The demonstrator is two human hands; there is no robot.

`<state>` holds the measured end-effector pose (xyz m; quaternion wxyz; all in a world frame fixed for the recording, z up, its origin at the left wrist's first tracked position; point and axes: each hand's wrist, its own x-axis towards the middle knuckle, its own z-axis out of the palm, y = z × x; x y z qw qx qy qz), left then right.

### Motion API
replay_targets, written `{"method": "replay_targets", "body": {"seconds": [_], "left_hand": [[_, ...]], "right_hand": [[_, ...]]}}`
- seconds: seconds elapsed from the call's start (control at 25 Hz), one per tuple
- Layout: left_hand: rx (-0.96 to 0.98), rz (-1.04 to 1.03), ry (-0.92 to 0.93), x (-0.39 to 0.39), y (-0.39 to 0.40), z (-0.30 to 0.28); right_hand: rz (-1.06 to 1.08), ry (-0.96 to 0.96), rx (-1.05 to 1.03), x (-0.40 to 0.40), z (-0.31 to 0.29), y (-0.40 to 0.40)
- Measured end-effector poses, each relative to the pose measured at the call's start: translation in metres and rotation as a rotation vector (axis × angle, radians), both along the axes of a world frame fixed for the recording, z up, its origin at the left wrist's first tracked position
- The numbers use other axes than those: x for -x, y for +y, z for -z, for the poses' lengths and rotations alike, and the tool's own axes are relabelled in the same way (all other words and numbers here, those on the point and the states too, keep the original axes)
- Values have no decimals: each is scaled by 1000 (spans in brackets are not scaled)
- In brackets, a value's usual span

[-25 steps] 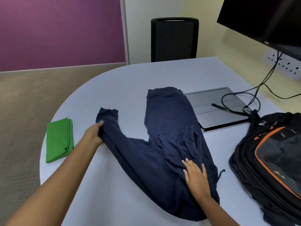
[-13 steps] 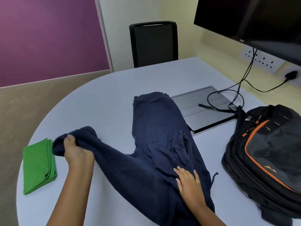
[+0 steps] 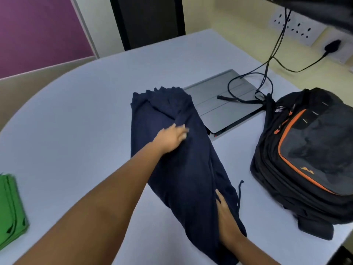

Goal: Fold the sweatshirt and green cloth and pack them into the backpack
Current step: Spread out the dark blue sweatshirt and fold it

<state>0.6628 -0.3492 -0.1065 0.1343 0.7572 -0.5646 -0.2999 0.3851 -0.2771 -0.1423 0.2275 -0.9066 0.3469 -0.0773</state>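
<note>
Sweatshirt (image 3: 183, 161) fabric is lying in a long narrow fold mid-table, with the left hand (image 3: 171, 139) resting flat, fingers extended, on its far part and the right hand (image 3: 227, 217) pressing flat on its near end. Green cloth (image 3: 11, 209) is sitting folded at the near left edge; the backpack (image 3: 309, 155) is lying right.

- One camera only, worn on the person's head, looking forward and steeply down onto the desk (image 3: 80, 104).
- It sits close: both forearms reach in from the bottom edge, and the hands (image 3: 172, 138) fall near mid-frame.
- The wide lens bends the desk's rim into a curve.
- Chair (image 3: 150, 22) at the top, wall sockets (image 3: 294, 27) top right, green cloth (image 3: 11, 209) cut by the left edge.
</note>
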Motion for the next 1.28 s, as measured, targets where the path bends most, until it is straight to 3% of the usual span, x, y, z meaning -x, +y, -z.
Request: {"method": "replay_targets", "body": {"seconds": [0.08,0.24,0.4,0.48,0.6,0.76,0.84,0.92,0.96,1.08,1.2,1.28], "left_hand": [[-236,105,-192,9,52,47],[-257,-106,-179,24,96,72],[-305,-289,-148,85,132,62],[-341,-345,-112,114,145,56],[-365,-363,-60,125,145,55],[-367,-343,-73,124,146,53],[-346,-322,-114,122,147,53],[-295,-261,-173,113,152,54],[-266,-233,-197,108,156,56],[-110,-248,-191,92,159,56],[134,-548,-80,78,144,48],[179,-838,-57,65,135,50]], "right_hand": [[-147,29,82,10,1,-11],[-417,235,71,37,8,-45],[-359,439,114,45,-40,-63],[-378,496,-37,59,-48,-69],[-206,363,-339,59,-58,-83],[387,-172,-132,24,-83,-87],[369,-317,-146,-10,-85,-59],[159,-184,-205,-35,-65,-24],[77,-43,-134,-39,-45,-14],[130,330,89,-21,19,-33],[192,398,84,-21,32,-46],[203,444,95,-22,36,-40]]}}
